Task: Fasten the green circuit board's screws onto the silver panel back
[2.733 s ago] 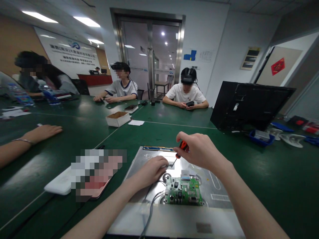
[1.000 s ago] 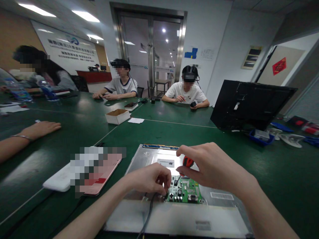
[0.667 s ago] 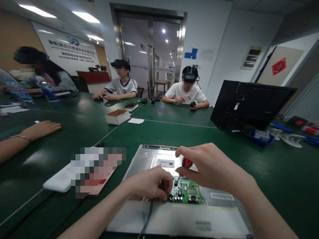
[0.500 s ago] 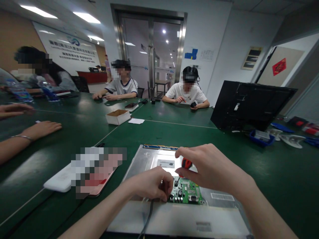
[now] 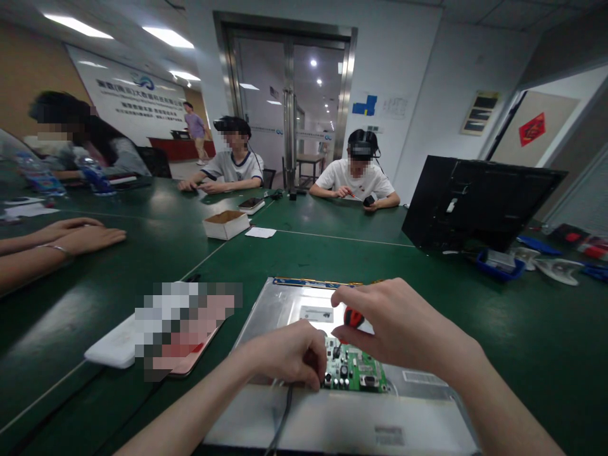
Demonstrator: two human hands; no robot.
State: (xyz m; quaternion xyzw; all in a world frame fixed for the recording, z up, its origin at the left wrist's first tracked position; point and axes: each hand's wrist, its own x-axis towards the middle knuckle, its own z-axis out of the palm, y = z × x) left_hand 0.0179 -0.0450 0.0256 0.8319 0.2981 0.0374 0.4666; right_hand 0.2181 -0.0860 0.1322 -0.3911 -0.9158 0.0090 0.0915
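A flat metal display panel lies on the table before me, with a green circuit board on its back. My right hand is closed around the red and black handle of a screwdriver. Its shaft points down at the board; the tip is too small to make out clearly. At the board's left edge, my left hand has its fingers pinched together, and whatever is between them is hidden. A dark cable runs from under that hand over the panel's near edge.
Left of the panel lie a white case-like object and a pink one. Beyond are an open box and, to the right, a black monitor near a blue tray. Another person's hands rest on the table at left.
My hands stay almost in place, with the screwdriver handle slightly further left. The other person's hands at left have come together. A walking person shows more fully in the background.
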